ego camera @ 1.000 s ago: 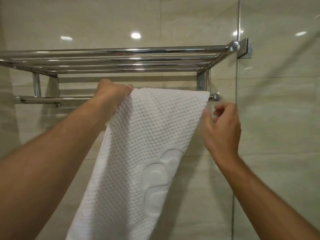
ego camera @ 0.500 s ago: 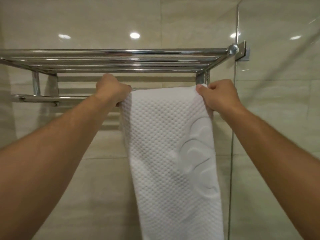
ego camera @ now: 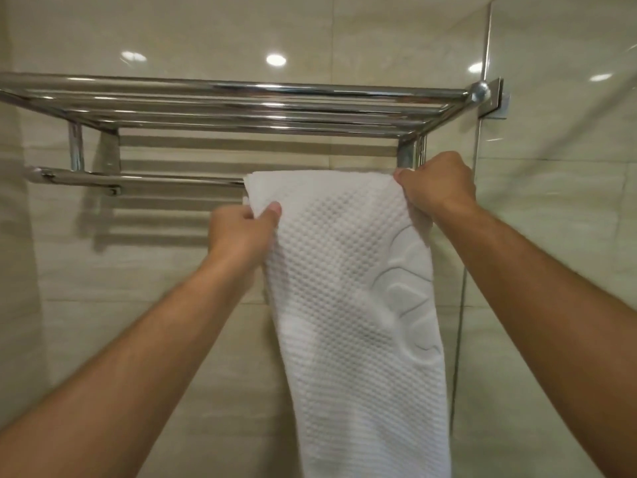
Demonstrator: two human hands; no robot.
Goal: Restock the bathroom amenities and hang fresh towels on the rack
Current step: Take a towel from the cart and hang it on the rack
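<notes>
Our left hand (ego camera: 241, 232) pinched the left edge of the white towel (ego camera: 344, 288) between thumb and curled fingers (ego camera: 272, 211). Our right hand (ego camera: 439, 188) clenched its top right corner. The dimpled towel hung over the right end of the rack's (ego camera: 241, 105) lower bar (ego camera: 155, 179), with an embossed pattern along its right side.

Chrome wall rack (ego camera: 241, 87), 1 white waffle-weave towel (ego camera: 344, 270) draped over its lower bar (ego camera: 155, 178), at the right end
</notes>
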